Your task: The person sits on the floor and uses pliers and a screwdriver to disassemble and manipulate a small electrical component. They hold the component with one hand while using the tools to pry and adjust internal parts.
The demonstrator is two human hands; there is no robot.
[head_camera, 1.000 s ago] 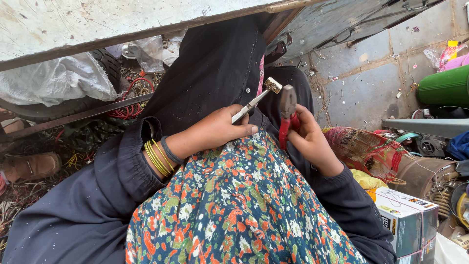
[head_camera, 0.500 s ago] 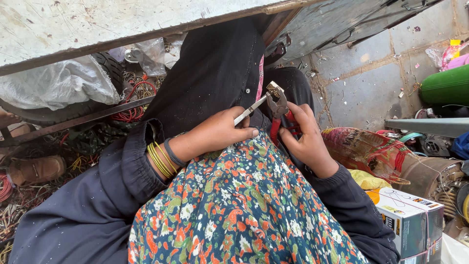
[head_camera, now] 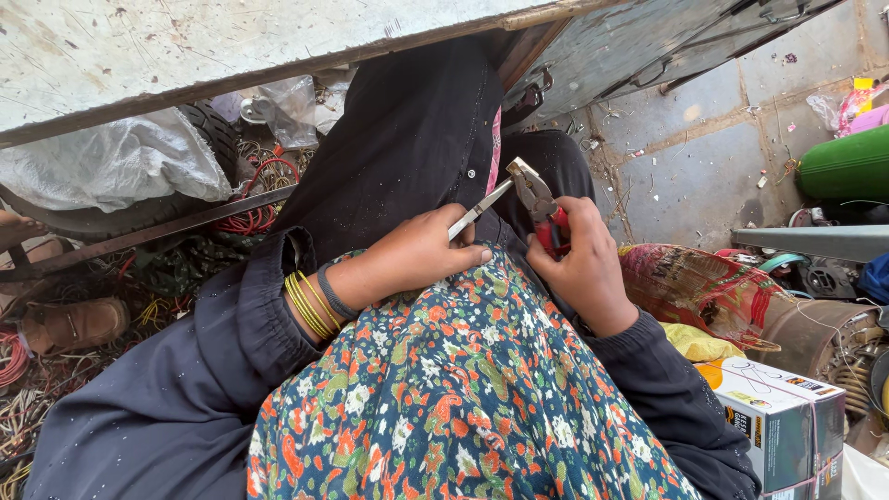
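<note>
My left hand [head_camera: 417, 255], with yellow bangles [head_camera: 310, 306] on the wrist, is shut on a thin flat metal strip [head_camera: 482, 208] that points up and to the right. My right hand [head_camera: 579, 268] grips red-handled pliers [head_camera: 535, 194]. Their jaws meet the far tip of the strip. Both hands rest over my lap, which is covered by a floral cloth [head_camera: 444, 398] and a black garment [head_camera: 407, 157].
Tangled wires [head_camera: 250, 199], a tyre [head_camera: 208, 130], a plastic bag [head_camera: 111, 162] and a brown shoe [head_camera: 74, 324] lie at the left under a pale board [head_camera: 231, 46]. At the right are a cardboard box [head_camera: 782, 421], a green cylinder [head_camera: 847, 167] and a metal bar [head_camera: 815, 241].
The pliers have tilted left, from beside the strip's end to jaws on its tip. Both hands stay close together over my lap.
</note>
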